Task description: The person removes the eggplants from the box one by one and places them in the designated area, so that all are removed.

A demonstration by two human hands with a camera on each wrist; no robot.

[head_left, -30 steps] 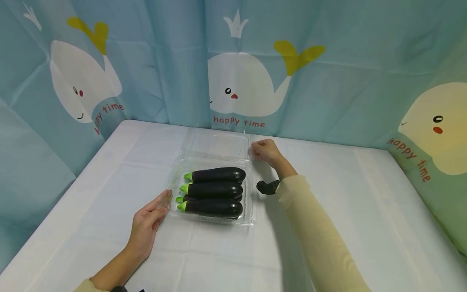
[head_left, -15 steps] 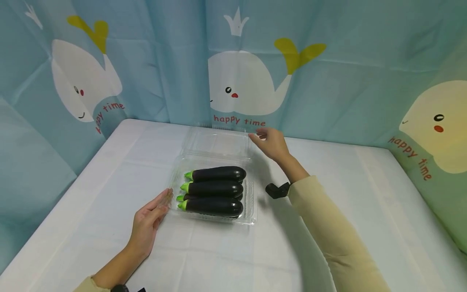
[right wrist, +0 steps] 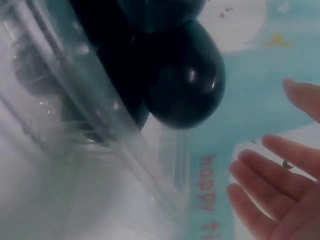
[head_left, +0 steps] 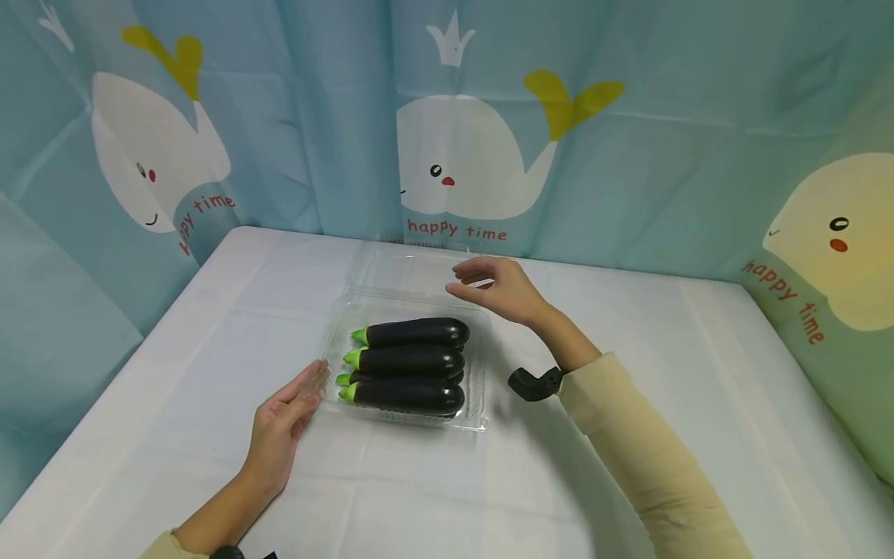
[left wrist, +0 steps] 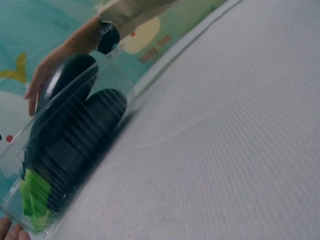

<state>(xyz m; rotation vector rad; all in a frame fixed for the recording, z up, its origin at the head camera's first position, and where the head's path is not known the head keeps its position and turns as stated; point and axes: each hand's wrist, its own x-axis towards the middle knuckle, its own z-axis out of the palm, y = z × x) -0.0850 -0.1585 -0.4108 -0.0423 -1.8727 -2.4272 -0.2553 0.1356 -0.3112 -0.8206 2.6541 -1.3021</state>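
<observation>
Several dark eggplants (head_left: 412,362) with green stem ends lie stacked in a clear plastic clamshell container (head_left: 473,415) on the white table. Its transparent lid (head_left: 412,272) is folded back flat behind it. My left hand (head_left: 279,431) holds the container's left side near the front corner; its fingertips (left wrist: 12,231) just show in the left wrist view. My right hand (head_left: 499,287) hovers over the right part of the lid, fingers spread and relaxed, holding nothing. In the right wrist view, its fingers (right wrist: 265,185) are apart from the rounded eggplant end (right wrist: 187,80).
A blue curtain (head_left: 335,116) with printed whales hangs right behind the table's far edge. White tablecloth (head_left: 663,373) extends to the right of the container and in front of it. Each wrist carries a black device (head_left: 536,383).
My right hand has let go of the lid's right edge, lifted with its fingers spreading, and come left over the lid. My left hand has stayed at the container's side.
</observation>
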